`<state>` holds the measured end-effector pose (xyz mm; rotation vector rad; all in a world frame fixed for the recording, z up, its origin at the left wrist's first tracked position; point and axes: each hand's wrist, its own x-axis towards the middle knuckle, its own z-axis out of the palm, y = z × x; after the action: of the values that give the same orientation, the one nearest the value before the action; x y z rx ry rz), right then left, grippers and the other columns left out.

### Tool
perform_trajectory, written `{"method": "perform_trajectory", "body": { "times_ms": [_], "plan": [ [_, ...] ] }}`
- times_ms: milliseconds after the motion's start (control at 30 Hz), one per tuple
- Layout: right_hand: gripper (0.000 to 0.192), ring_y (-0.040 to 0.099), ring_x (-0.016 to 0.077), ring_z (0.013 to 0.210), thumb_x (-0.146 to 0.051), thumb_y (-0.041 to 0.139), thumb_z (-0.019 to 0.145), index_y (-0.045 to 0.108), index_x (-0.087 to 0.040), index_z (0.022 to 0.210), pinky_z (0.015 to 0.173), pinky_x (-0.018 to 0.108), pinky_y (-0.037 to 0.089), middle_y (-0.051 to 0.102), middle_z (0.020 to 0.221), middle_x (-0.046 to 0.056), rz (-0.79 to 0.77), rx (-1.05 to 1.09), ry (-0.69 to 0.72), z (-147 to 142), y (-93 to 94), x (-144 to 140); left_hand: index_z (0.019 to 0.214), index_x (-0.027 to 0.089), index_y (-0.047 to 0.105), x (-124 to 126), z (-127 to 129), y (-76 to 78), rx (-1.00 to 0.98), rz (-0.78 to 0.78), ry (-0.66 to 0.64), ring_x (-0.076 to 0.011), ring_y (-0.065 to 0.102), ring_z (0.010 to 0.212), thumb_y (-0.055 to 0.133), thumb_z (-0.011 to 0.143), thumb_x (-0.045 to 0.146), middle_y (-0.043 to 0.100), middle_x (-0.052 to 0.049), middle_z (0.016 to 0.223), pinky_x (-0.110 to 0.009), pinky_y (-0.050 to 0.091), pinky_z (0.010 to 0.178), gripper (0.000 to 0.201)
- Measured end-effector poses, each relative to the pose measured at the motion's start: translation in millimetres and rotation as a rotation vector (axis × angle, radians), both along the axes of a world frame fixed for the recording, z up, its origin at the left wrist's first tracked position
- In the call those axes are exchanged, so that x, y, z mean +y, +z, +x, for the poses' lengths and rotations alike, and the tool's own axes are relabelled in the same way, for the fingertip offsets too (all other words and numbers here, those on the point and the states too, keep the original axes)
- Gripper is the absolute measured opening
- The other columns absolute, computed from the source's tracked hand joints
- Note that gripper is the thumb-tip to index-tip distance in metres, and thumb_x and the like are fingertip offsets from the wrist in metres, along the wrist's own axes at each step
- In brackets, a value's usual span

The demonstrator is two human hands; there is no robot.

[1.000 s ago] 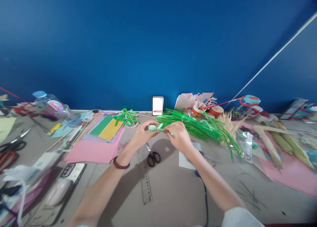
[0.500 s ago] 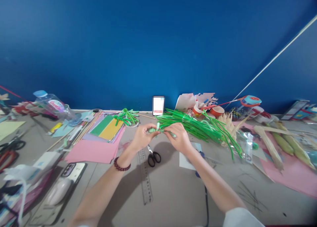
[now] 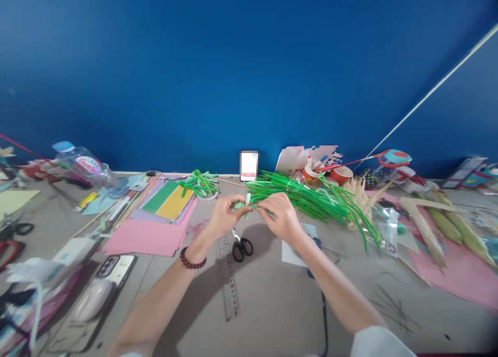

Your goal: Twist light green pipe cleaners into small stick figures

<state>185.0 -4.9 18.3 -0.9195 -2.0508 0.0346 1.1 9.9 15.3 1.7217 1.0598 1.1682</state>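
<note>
Between my hands is a small piece of light green pipe cleaner [image 3: 248, 197], bent, with one end standing upright. My left hand [image 3: 226, 211] pinches it from the left. My right hand [image 3: 279, 216] has its thumb and fingertips closed at the piece's right side; the fingers hide much of it. Black-handled scissors [image 3: 241, 249] lie on the table just below, next to a clear ruler [image 3: 228, 279]. Behind my right hand spreads a bundle of green pipe cleaners [image 3: 307, 196]. A small heap of twisted green pipe cleaner shapes [image 3: 199, 183] sits behind my left hand.
On the left lie pink paper sheets [image 3: 146, 237], green and yellow sheets [image 3: 169, 200], a phone [image 3: 64, 331] with a mouse [image 3: 93, 301] on it, and a plastic bottle [image 3: 83, 162]. Corn husks [image 3: 424, 232] and paper cups [image 3: 342, 175] stand right. A blue wall [image 3: 249, 77] closes the back.
My right fingertips have shifted slightly at the piece, and the bit of green that stuck out below them is no longer visible. My left hand stays almost still.
</note>
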Motion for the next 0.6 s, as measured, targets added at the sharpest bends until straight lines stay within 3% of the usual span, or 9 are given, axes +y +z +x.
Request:
{"method": "perform_trajectory", "body": {
  "times_ms": [333, 467, 600],
  "plan": [
    [0.013, 0.060, 0.0182, 0.076, -0.020, 0.054, 0.087, 0.066, -0.020, 0.083, 0.076, 0.035, 0.040, 0.071, 0.078, 0.004, -0.027, 0.006, 0.013, 0.2, -3.8, 3.0, 0.067, 0.016, 0.064, 1.1, 3.8, -1.2, -0.038, -0.060, 0.021, -0.0106, 0.051, 0.055, 0.072, 0.067, 0.039, 0.062, 0.000, 0.061, -0.023, 0.039, 0.053, 0.025],
    [0.013, 0.061, 0.0195, 0.076, -0.025, 0.056, 0.086, 0.068, -0.021, 0.085, 0.075, 0.035, 0.043, 0.071, 0.079, 0.005, -0.264, 0.157, -0.014, -1.9, -3.7, 2.7, 0.076, 0.016, 0.066, -1.8, 2.3, 11.7, -0.091, -0.182, -0.002, -0.0116, 0.054, 0.053, 0.073, 0.067, 0.039, 0.064, -0.001, 0.060, -0.023, 0.040, 0.049, 0.025],
    [0.017, 0.064, 0.0195, 0.081, -0.028, 0.055, 0.086, 0.070, -0.021, 0.084, 0.075, 0.032, 0.048, 0.071, 0.085, 0.005, -0.551, 0.293, 0.093, -4.8, -3.2, 2.1, 0.085, 0.017, 0.065, -2.3, -0.7, 20.1, -0.237, -0.283, -0.001, -0.0137, 0.061, 0.061, 0.076, 0.064, 0.033, 0.066, 0.000, 0.067, -0.024, 0.045, 0.056, 0.029]
  ]
}}
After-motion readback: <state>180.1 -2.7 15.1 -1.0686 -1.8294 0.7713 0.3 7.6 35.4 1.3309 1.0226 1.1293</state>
